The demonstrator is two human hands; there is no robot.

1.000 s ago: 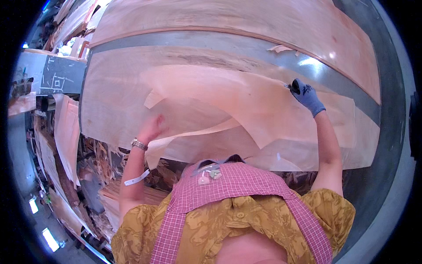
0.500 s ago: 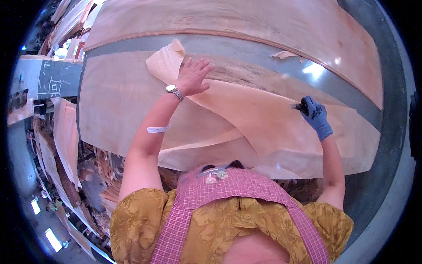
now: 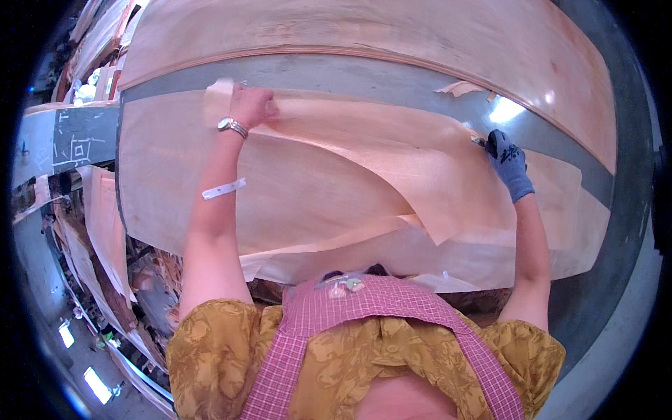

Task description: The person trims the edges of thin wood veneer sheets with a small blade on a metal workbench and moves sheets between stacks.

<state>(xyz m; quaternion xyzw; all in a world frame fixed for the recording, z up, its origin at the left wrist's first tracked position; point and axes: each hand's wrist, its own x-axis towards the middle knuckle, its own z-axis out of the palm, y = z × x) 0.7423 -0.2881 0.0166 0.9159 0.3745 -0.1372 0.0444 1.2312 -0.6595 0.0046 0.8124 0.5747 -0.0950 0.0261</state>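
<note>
A thin, pale wood veneer sheet (image 3: 364, 136) lies partly folded over a larger sheet of veneer (image 3: 168, 161) on the table. At its far left corner my bare left hand (image 3: 252, 106), wearing a wristwatch, is closed on the edge, and a bit of the sheet sticks out beyond the fingers. My right hand (image 3: 507, 159), in a blue-grey glove, holds a small flat-bladed tool (image 3: 479, 141) by its dark handle. The blade is at the sheet's far right edge; its exact kind is too small to tell.
Another stack of veneer (image 3: 350, 28) lies beyond a grey strip of tabletop (image 3: 315, 73). A torn veneer scrap (image 3: 462, 88) rests on that strip. To the left are a grey board with chalk marks (image 3: 84, 140), hanging veneer pieces (image 3: 105, 224) and wood scraps on the floor.
My left hand has moved left and closed on the veneer's corner, drawing the sheet flatter over the dark-streaked patch. My right hand has moved slightly farther away with the tool.
</note>
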